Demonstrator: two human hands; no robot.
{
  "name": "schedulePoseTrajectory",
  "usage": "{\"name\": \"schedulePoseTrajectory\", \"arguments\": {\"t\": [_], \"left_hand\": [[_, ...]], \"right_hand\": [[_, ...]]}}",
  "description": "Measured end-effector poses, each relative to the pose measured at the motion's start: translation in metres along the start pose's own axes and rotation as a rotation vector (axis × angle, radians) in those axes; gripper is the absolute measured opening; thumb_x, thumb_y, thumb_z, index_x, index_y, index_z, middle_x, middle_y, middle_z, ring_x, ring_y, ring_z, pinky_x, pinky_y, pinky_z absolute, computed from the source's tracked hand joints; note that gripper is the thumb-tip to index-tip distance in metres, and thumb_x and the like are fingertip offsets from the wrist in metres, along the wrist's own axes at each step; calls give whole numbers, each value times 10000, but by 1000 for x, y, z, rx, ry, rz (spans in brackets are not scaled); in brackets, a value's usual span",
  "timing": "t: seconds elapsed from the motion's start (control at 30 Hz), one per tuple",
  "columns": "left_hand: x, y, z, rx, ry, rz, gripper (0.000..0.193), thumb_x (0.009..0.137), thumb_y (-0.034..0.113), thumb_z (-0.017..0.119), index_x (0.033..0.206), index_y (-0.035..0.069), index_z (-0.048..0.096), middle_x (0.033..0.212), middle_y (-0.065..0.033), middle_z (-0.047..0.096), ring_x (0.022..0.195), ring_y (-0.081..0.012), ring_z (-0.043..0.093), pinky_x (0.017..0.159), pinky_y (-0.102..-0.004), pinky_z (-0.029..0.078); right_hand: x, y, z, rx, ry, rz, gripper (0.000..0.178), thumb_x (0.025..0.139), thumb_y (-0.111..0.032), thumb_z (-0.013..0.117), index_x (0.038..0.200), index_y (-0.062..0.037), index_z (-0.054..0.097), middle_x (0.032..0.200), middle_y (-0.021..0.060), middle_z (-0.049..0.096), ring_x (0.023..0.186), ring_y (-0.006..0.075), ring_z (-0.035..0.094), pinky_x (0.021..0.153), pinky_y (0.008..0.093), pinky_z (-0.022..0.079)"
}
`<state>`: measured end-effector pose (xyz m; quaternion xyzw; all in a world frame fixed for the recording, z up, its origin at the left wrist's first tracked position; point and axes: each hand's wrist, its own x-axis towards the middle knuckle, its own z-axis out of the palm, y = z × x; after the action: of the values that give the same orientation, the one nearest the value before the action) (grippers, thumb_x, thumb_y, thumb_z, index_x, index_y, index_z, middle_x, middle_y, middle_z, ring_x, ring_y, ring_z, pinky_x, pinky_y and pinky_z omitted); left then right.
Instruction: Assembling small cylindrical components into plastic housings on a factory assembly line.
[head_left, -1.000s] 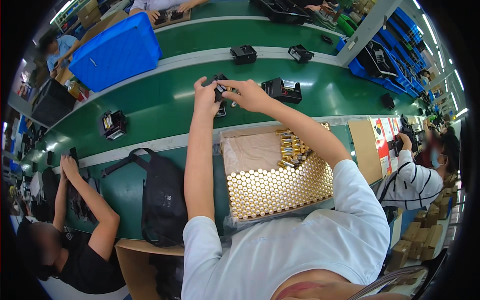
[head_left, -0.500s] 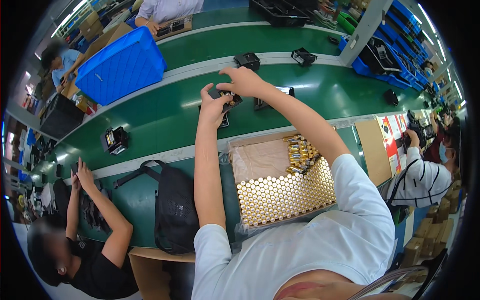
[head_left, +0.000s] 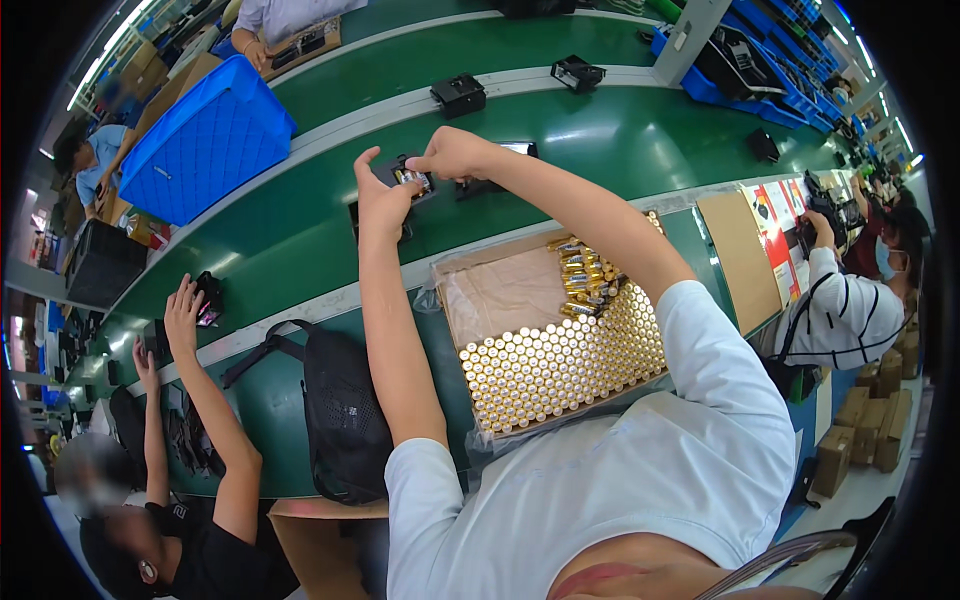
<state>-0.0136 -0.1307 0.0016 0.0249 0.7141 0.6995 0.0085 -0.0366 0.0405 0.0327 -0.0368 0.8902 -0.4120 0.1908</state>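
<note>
My left hand grips a small black device whose open side shows batteries, its thumb along the near edge and a finger raised behind. Over the device's far edge is my right hand, fingers curled and the tips at the battery opening; whether a battery is pinched there is hidden. Beneath and beside my hands lie more black devices, partly covered by my wrists. Close to my body, under my right forearm, sits an open carton packed with upright batteries, plus a loose heap of gold-and-black batteries lying on their sides.
Black devices stand along the green line. A blue crate is at the far left, a black backpack left of the carton. At left a co-worker's hand reaches toward a device. Another person sits at right.
My right fingertips have come down onto the device's battery opening. The co-worker at left has reached out to a device on the line. The whole view has shifted slightly.
</note>
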Motion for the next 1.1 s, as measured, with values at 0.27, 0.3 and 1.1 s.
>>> {"name": "schedulePoseTrajectory", "arguments": {"t": [0.27,0.3,1.1], "left_hand": [[-16,26,22,1442,497,247,544,772,29,642,1279,99,456,1343,-270,439,1099,-321,566,873,-432,481],[-18,22,24,1443,481,233,544,772,29,642,1279,99,456,1343,-270,439,1099,-321,566,873,-432,481],[-5,12,-11,1285,-347,637,324,795,66,677,1095,125,570,1204,-60,595,1052,-281,558,855,-361,478]], "right_hand": [[-104,20,-39,-321,136,-330,252,890,-234,596,854,-17,720,598,25,607,465,122,491,486,270,413],[-120,20,-43,-276,61,-298,239,871,-223,606,864,-13,720,597,27,606,478,131,505,498,277,420],[-174,66,-9,-1056,-137,-300,79,704,-57,684,763,-11,711,759,143,698,619,314,664,544,378,528]]}}
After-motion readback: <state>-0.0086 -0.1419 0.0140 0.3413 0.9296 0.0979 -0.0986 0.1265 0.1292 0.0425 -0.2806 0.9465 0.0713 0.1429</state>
